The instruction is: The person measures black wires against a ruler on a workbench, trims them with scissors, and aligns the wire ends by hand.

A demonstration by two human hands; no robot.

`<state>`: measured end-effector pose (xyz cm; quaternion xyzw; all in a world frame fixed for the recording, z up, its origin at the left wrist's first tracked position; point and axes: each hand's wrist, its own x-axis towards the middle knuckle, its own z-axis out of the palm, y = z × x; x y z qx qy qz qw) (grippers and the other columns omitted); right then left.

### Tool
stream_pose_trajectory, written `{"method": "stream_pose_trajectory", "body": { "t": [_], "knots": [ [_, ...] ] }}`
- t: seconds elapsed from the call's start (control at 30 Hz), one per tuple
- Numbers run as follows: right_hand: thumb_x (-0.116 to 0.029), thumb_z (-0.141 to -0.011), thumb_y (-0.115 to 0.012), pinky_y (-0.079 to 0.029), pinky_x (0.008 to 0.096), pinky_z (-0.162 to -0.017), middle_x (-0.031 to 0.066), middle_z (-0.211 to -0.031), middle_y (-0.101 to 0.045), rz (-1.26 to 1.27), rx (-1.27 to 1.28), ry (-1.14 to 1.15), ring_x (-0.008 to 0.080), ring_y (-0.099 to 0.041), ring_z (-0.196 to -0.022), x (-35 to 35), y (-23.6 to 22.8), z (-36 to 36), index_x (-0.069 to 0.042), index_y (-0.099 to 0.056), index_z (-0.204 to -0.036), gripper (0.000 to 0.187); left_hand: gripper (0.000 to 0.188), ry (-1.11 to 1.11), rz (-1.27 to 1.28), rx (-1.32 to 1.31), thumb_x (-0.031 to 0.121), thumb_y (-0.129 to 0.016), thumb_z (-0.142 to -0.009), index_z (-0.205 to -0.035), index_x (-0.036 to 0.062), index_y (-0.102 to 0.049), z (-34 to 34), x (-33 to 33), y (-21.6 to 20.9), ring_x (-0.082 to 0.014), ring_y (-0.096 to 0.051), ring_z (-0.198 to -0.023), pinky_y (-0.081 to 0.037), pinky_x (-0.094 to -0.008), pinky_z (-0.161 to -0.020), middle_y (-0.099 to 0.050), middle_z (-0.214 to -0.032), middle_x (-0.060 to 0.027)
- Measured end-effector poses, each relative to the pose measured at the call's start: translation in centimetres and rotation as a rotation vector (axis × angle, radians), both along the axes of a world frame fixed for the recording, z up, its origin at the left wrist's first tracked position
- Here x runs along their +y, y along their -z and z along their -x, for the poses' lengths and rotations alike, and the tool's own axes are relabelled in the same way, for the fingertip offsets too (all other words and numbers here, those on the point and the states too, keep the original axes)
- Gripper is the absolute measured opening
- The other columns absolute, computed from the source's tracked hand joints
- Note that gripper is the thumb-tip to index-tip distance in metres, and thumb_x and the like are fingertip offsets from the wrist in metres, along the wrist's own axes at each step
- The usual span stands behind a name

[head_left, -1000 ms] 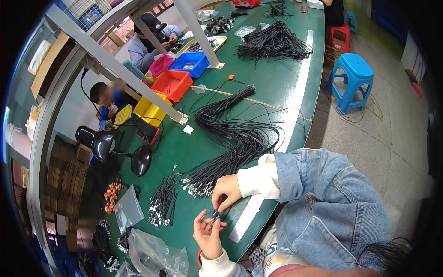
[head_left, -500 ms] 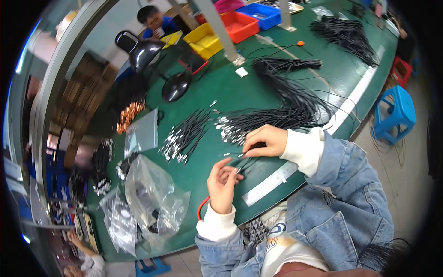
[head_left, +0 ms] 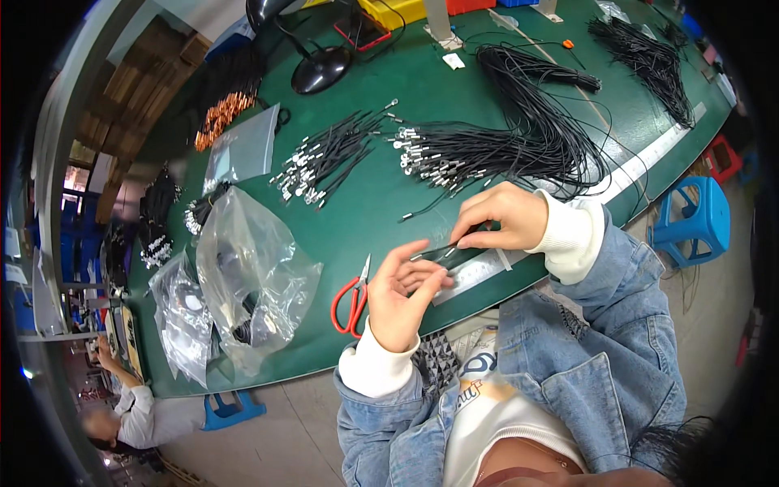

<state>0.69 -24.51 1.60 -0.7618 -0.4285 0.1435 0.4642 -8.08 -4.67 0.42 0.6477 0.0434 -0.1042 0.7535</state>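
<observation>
Far left of the grip, a small clear bag [head_left: 180, 329] lay crumpled on the green table [head_left: 349, 219]. Beyond it, well apart from the hands, were orange-tipped wires [head_left: 223, 118]. Nearer the grip, still to its left: a large clear bag [head_left: 264, 280], puffed up, and past that a flat clear pouch [head_left: 247, 150]. Short black cords [head_left: 324, 158] with silver ends lay in a loose pile, farther off and left of the grip. Red-handled scissors [head_left: 359, 286] rested just left of the left hand [head_left: 396, 299]. That hand was palm up, fingers loosely curled, thumb apart from forefinger; could not tell whether it held anything. Between the hands ran a thin black cord [head_left: 438, 249], pinched at thumb and forefinger of the right hand [head_left: 505, 217]. Silver strip [head_left: 475, 276] just on the near side of the grip. Long black cords [head_left: 527, 154] beyond it; blue stool [head_left: 698, 223] far right.
</observation>
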Motion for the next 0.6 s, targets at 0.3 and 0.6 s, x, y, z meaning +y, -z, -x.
{"method": "stream_pose_trajectory", "body": {
  "t": [0.3,0.6],
  "knots": [
    [-0.011,-0.074,-0.061,-0.045,0.0324,-0.055,0.008,-0.072,-0.059,0.074,-0.044,-0.012,0.0243,-0.059,-0.066,0.6,0.4,2.0,-0.004,-0.061,-0.079,0.009,0.02,0.032,0.135,0.153,-0.001,-0.061,-0.078,-0.096,-0.0049,-0.054,0.8,-1.5,1.7,-0.0136,-0.06,-0.061,-0.046,-0.0201,-0.055,-0.061,-0.075,-0.0094],
    [-0.014,-0.077,-0.057,-0.043,0.0349,-0.063,0.0076,-0.073,-0.054,0.189,-0.295,-0.017,0.0259,-0.054,-0.068,-1.1,1.6,2.7,-0.004,-0.058,-0.08,0.01,0.011,0.057,0.015,0.115,0.0,-0.054,-0.082,-0.091,-0.0047,-0.052,1.5,-0.5,2.4,-0.0177,-0.062,-0.066,-0.048,-0.0228,-0.058,-0.062,-0.078,-0.0141]
  ]
}}
